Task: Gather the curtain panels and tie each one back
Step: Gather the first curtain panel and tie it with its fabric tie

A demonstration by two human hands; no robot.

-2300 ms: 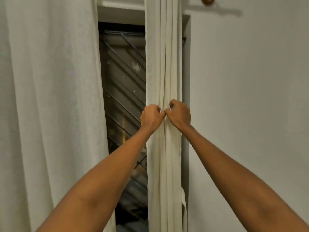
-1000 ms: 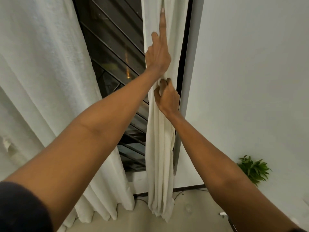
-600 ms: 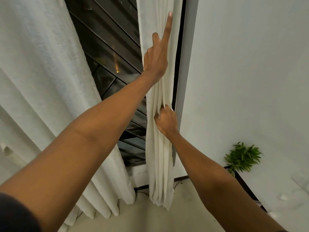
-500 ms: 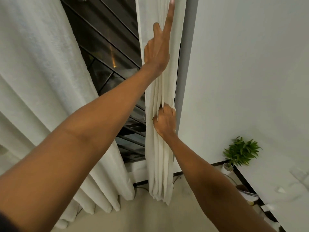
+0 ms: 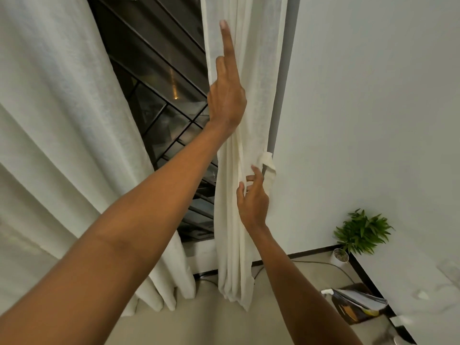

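The gathered right curtain panel [image 5: 251, 58] hangs as a narrow cream bundle beside the window frame. My left hand [image 5: 227, 95] grips its left edge high up, index finger pointing straight up along the cloth. A cream tieback strip [image 5: 268, 165] hangs at the bundle's right edge against the wall. My right hand [image 5: 252, 200] is lower on the bundle, fingers spread and loose, fingertips just left of the tieback. The left curtain panel [image 5: 62, 135] hangs wide and ungathered.
Dark window glass with a diagonal metal grille [image 5: 159, 78] shows between the panels. A white wall [image 5: 373, 108] stands to the right. A potted green plant [image 5: 361, 231], a cable and a pile of papers [image 5: 358, 303] lie on the floor at the lower right.
My right hand slid down the bundle, then let go of its grip and spread its fingers near the tieback, which has come into view. My left hand stayed high on the curtain.
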